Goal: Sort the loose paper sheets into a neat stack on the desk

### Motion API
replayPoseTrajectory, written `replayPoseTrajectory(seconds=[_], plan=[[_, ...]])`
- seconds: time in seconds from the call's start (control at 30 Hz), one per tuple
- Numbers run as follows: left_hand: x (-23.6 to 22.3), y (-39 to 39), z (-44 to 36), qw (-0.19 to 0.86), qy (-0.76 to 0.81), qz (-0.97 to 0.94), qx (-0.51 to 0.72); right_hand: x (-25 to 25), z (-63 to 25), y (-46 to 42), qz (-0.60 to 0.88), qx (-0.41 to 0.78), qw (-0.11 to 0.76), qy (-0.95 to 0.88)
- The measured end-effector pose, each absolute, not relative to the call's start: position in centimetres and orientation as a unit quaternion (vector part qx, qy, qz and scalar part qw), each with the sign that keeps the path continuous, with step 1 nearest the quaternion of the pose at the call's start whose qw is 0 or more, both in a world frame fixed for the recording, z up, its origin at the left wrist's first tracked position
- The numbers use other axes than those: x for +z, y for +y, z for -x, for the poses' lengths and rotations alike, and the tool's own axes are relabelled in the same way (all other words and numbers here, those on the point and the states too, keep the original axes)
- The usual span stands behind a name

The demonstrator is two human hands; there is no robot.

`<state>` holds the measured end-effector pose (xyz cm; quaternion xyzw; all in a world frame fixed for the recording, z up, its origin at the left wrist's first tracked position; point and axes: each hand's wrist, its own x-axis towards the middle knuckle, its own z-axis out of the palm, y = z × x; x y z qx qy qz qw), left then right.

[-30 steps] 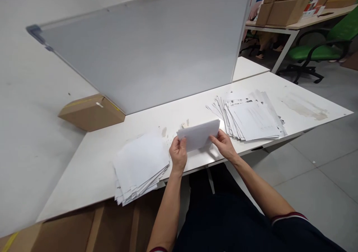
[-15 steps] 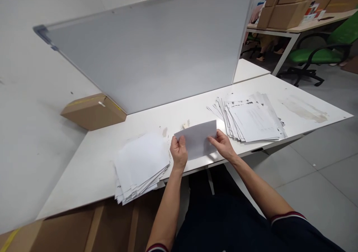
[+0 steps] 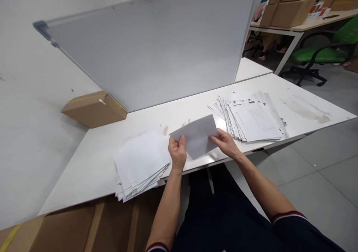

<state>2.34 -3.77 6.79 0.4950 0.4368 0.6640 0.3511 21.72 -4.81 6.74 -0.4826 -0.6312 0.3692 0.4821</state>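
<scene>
A folded white sheet of paper [image 3: 197, 135] is held just above the near edge of the white table [image 3: 92, 162]. My left hand [image 3: 177, 153] pinches its left end, thumb on top. My right hand [image 3: 226, 143] grips its right end with closed fingers. To the left lies a pile of folded white sheets [image 3: 140, 164], hanging slightly over the table edge. To the right lies a fanned stack of printed sheets [image 3: 253, 117].
A large whiteboard [image 3: 156, 46] stands on edge across the back of the table. A cardboard box [image 3: 93, 109] sits on the floor at the left. Flat cardboard [image 3: 69, 227] lies below the table. Another table with boxes [image 3: 291, 9] and a green chair [image 3: 324, 52] stand at the back right.
The folded sheet has tilted up and shifted slightly left between my hands; its lower edge now hangs lower. Both hands keep their grip. The piles have not moved.
</scene>
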Motion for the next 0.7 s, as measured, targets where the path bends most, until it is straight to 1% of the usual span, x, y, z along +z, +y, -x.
replayPoseTrajectory(seconds=[0.1,0.17,0.23,0.33,0.4,0.43,0.5,0.6,0.7], plan=[[6.4,-3.3,-1.6,0.371,0.416,-0.482,0.675,11.6,-23.0,-5.1,0.5,0.205,0.399,-0.741],[5.7,-3.2,-1.0,0.38,0.416,-0.507,0.652,14.7,-23.5,-5.2,0.506,0.105,0.305,-0.8],[4.6,-3.4,-0.4,0.383,0.431,-0.563,0.593,16.4,-23.4,-5.2,0.512,0.027,0.198,-0.835],[2.5,-3.9,0.2,0.386,0.466,-0.635,0.479,16.0,-22.4,-4.9,0.496,-0.017,0.063,-0.866],[1.2,-4.1,0.3,0.395,0.486,-0.655,0.423,14.6,-21.8,-4.6,0.491,-0.008,0.013,-0.871],[0.7,-4.2,0.2,0.389,0.493,-0.662,0.41,13.9,-21.6,-4.5,0.494,-0.001,0.004,-0.869],[0.3,-4.1,0.2,0.367,0.501,-0.67,0.408,13.2,-21.6,-4.4,0.503,0.01,0.013,-0.864],[1.2,-3.9,0.1,0.345,0.502,-0.654,0.448,13.7,-22.3,-4.6,0.519,0.039,0.063,-0.851],[2.7,-3.3,0.1,0.368,0.509,-0.585,0.514,14.0,-23.7,-4.9,0.558,0.121,0.112,-0.813]])
